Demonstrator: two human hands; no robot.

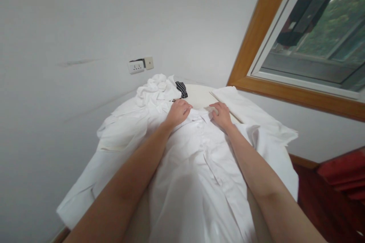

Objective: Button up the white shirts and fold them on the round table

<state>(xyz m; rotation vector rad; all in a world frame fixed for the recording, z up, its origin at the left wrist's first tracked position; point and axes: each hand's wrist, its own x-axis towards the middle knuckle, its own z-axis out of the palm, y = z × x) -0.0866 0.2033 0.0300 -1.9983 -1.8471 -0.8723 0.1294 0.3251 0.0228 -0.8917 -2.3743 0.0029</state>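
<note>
A white button-front shirt (199, 152) lies spread before me, its collar at the far end and its front hanging down toward me. My left hand (179, 112) is closed on the left side of the collar, thumb and fingers together at the edge. On the collar's right side, my right hand (221, 114) has its fingers bent and pinches the cloth. Both forearms rest along the shirt's two sides. The cloth between the fingertips is mostly hidden.
Crumpled white cloth (156, 89) and a black striped piece (181, 89) lie beyond my left hand. A folded white garment (251, 112) is on the right of the pale round table (196, 93). Behind are a wall socket (136, 67) and a wood-framed window (253, 38).
</note>
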